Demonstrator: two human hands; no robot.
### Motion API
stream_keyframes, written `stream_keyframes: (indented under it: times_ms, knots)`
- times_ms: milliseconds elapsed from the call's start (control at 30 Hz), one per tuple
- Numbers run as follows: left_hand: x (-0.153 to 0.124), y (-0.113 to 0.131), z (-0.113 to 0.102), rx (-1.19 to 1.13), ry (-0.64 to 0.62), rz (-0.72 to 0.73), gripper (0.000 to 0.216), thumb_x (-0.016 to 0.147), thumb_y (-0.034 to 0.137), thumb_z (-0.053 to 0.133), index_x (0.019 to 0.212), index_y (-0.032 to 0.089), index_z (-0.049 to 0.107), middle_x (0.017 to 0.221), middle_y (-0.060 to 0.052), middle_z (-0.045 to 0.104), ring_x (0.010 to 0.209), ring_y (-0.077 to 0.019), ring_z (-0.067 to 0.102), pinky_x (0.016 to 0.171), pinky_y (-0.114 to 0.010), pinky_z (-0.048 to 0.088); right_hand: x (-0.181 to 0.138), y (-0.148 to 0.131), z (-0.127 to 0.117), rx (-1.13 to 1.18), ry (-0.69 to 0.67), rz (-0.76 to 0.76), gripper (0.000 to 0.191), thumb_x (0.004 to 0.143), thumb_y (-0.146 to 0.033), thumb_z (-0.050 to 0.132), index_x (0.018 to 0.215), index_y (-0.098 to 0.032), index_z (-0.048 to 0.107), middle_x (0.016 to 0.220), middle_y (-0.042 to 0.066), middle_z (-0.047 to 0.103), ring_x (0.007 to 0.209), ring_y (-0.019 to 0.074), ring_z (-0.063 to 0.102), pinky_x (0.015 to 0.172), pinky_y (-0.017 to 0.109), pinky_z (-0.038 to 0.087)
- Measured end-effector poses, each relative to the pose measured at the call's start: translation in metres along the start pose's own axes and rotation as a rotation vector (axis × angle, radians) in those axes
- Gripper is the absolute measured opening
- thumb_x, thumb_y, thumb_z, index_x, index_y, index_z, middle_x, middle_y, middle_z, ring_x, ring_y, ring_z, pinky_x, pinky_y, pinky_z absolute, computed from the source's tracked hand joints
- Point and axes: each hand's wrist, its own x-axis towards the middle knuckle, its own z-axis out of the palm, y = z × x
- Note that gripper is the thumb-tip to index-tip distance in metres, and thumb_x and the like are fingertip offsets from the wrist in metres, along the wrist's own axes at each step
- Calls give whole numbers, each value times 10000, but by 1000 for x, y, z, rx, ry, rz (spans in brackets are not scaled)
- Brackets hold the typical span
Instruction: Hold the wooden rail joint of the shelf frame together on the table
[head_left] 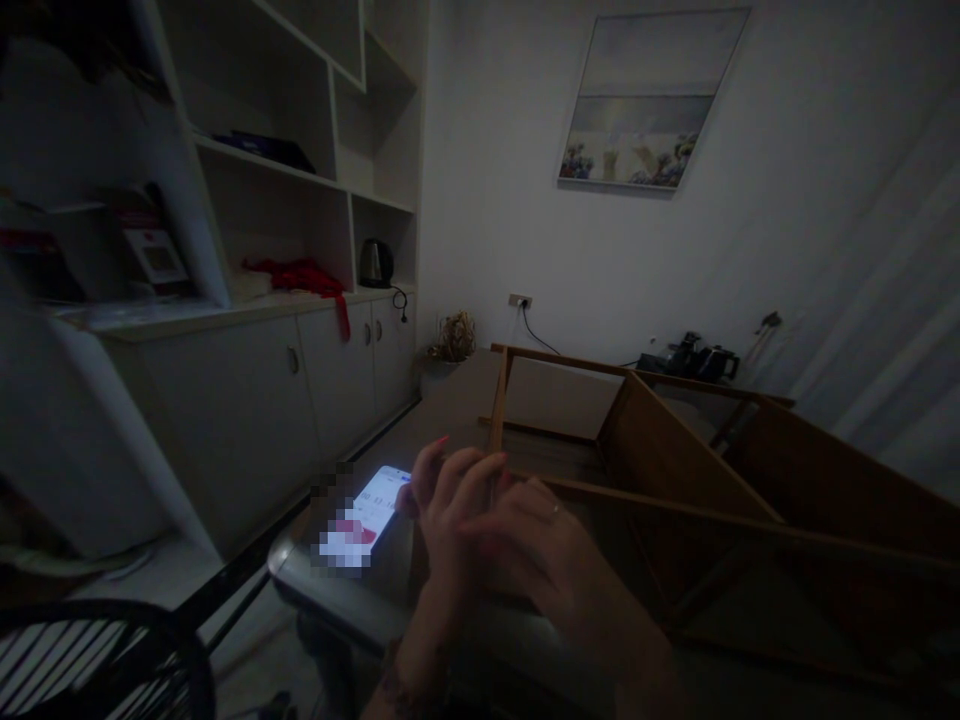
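Observation:
My left hand (454,490) is raised over the near end of the table, its red-nailed fingers loosely bent and apart. Just left of it lies a lit smartphone (381,505), partly blurred out, with digits and a red area on its screen; the thumb side of the hand overlaps the phone's edge. My right hand (544,535), with a ring on one finger, comes in from the right against the left hand. Its fingers are curled in, and what they hold, if anything, is hidden. A bracelet (405,690) circles my left wrist.
A brown wooden shelf frame (690,450) lies on its side across the table. Black appliances (694,357) stand behind it. Along the left are white cabinets (225,400), with a kettle (375,263) and red cloth (300,275). A black-ribbed round object (97,660) sits lower left. The room is dim.

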Motion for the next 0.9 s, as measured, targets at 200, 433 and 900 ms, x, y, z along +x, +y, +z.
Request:
stream_keyframes:
  times_ms: [200,433,900]
  knots:
    - [1,-1,2,-7,40,46,145,973,290,570,1005,278,711,939,-13,700,1158,-236,524,1005,-388,360,9,3,15,-328,277,-297,156,1003,-254,560,951,-171,682,825,21,679,792,156,623,768,280,547]
    - [1,1,0,41,23,31,138,948,252,600,1011,275,720,943,-16,706,1191,-248,495,981,-369,349,16,9,31,-436,599,-436,49,998,-187,567,958,-185,596,708,6,676,622,137,608,583,261,513]
    - [0,-1,-2,21,-9,31,146,939,244,614,1056,280,696,979,-13,690,1217,-253,476,985,-370,344,-6,-6,36,118,417,87,216,1008,-171,477,1162,-271,591,1035,-8,684,937,94,669,828,187,520]
